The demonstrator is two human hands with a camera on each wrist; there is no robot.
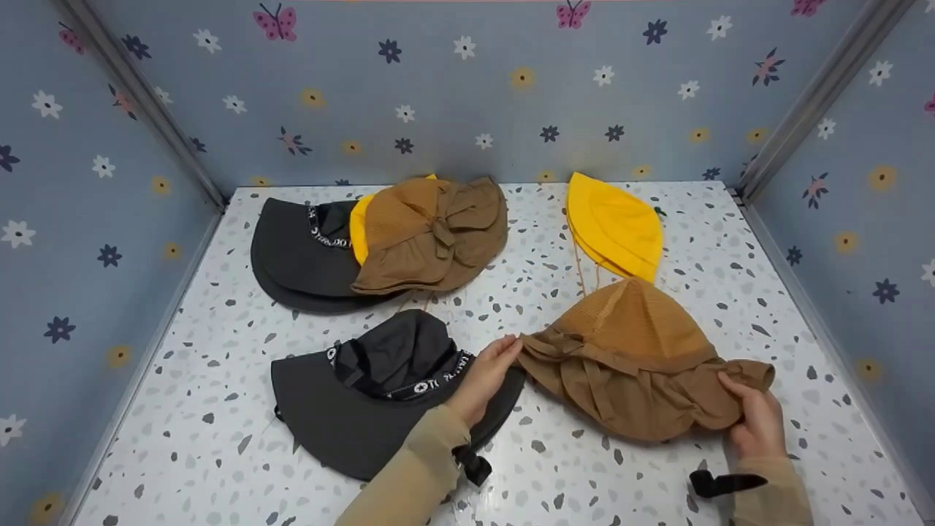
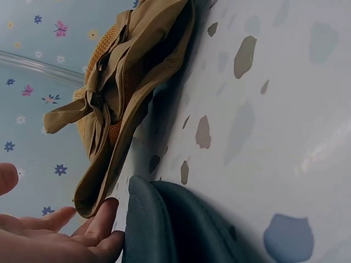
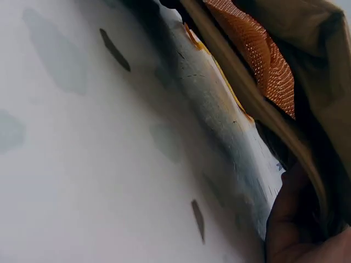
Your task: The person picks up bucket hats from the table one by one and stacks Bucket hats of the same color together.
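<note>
A brown sun hat (image 1: 632, 358) with a mesh crown and a wide gathered brim spans between both hands, over the white speckled table. My left hand (image 1: 483, 380) touches the left end of its brim; in the left wrist view the fingers (image 2: 104, 222) meet the brim edge while the thumb stands apart. The right hand (image 1: 760, 420) grips the brim's right end, thumb on top. In the right wrist view fingers (image 3: 285, 219) curl at the brim, partly hidden by cloth. Beneath the left forearm lies a black brimmed hat (image 1: 350, 416) with a white-lettered band.
Behind on the left, a second brown hat (image 1: 438, 237) overlaps a yellow hat (image 1: 359, 230) and another black hat (image 1: 299, 256). A folded yellow bucket hat (image 1: 617, 226) lies just beyond the held hat. Flower-patterned walls (image 1: 467, 88) enclose the table (image 1: 182, 409) on three sides.
</note>
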